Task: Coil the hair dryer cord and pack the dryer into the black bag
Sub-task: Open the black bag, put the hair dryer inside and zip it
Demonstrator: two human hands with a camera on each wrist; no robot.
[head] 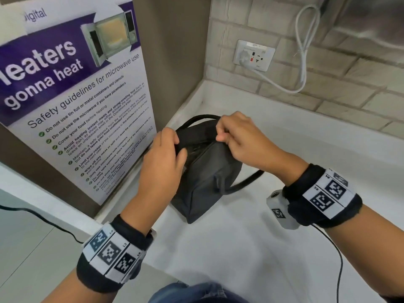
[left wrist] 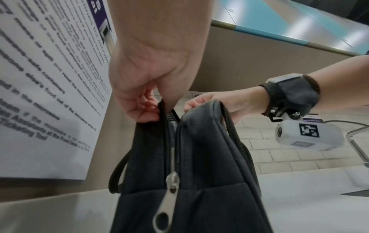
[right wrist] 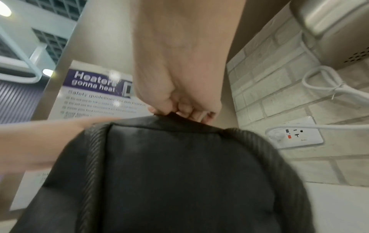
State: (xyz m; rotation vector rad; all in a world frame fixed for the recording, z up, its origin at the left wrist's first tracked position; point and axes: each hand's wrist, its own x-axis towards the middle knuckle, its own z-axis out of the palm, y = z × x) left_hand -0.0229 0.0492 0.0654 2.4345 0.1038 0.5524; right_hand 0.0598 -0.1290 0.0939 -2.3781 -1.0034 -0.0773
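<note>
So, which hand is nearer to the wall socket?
Right. The right hand grips the black bag on the side toward the wall socket; the left hand grips the poster side.

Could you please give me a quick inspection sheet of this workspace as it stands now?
Surface: white counter, corner spot.
Job's things: black bag stands on the counter, top partly open, zipper pull at its near end; dryer not seen.
Clutter: nothing seen.
Grippers: left hand and right hand each pinch the bag's top edge.
Cables: white cable plugged into the wall socket.
Surroundings: microwave poster, brick wall.
</note>
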